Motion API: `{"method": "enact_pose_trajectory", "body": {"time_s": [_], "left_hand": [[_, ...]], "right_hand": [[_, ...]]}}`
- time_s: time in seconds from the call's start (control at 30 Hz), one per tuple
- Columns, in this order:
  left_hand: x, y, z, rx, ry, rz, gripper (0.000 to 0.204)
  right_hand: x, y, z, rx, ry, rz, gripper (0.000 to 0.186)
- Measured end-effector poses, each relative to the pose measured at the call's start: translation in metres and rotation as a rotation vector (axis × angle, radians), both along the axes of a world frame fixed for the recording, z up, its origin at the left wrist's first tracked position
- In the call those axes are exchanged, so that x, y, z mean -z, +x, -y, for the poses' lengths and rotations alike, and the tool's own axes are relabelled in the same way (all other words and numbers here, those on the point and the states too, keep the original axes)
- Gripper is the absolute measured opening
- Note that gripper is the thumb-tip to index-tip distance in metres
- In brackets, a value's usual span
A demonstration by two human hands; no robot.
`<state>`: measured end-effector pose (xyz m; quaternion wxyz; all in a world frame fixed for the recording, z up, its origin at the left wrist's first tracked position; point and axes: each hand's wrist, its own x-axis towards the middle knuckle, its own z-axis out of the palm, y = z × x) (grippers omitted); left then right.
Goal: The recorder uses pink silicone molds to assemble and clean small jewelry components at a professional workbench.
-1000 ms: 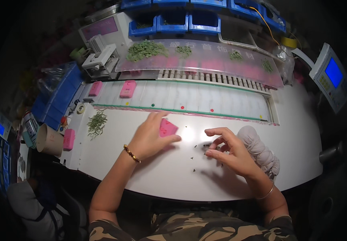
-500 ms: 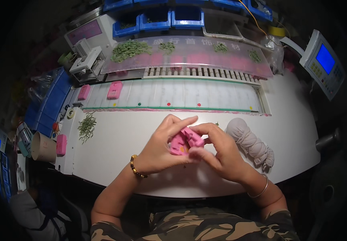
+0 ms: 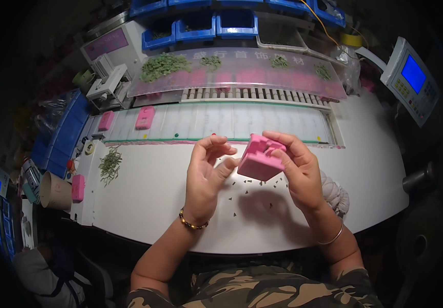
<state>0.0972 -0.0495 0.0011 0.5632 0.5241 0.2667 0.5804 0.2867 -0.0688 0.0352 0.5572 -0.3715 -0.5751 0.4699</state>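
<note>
My right hand grips a pink rubber mold, raised over the white table and tilted. The mold is a thick block with a notched, recessed opening along its upper side; the right thumb reaches to that opening. My left hand is just left of the mold, its fingers apart and loosely curved with nothing in them. Whether the left thumb tip touches the block I cannot tell. Small dark flecks lie scattered on the table beneath the mold.
Two pink molds lie on the pale slatted strip behind. A pile of slender green pieces is at left, near a beige cup. A bundled whitish cloth lies behind my right wrist. A control panel stands far right; blue bins line the back.
My left hand has let go of the mold and moved left. The right hand has lifted and turned the block rightward. Dark flecks now show on the table below.
</note>
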Motion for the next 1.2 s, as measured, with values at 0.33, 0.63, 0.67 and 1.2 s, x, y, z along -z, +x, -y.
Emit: {"method": "enact_pose_trajectory", "body": {"time_s": [0.33, 0.63, 0.67, 1.2], "left_hand": [[-0.005, 0.012, 0.01, 0.487, -0.419, 0.227, 0.073], [-0.003, 0.012, -0.002, 0.412, -0.669, 0.461, 0.056], [-0.002, 0.011, -0.003, 0.413, -0.671, 0.462, 0.056], [-0.007, 0.007, -0.005, 0.102, -0.415, 0.057, 0.027]], "right_hand": [[0.002, 0.004, 0.001, -0.239, -0.035, 0.146, 0.032], [-0.004, -0.009, 0.014, -0.096, 0.338, 0.578, 0.081], [-0.008, -0.007, 0.014, -0.064, 0.36, 0.623, 0.081], [-0.002, -0.014, 0.007, 0.256, 0.804, 0.868, 0.022]]}}
